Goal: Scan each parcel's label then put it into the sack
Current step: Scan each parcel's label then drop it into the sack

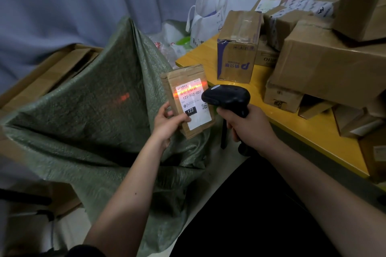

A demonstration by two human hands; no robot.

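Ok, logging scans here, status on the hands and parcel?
Left hand holds small parcel. Right hand grips scanner, red beam on label. Green sack beside, nothing blocking.

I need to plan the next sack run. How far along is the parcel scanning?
Done: cannot tell; the green woven sack's inside is hidden. In hand: the left hand holds a small cardboard parcel while the right hand aims the black handheld scanner, its red beam across the label. Left: many cardboard boxes piled on the yellow table.
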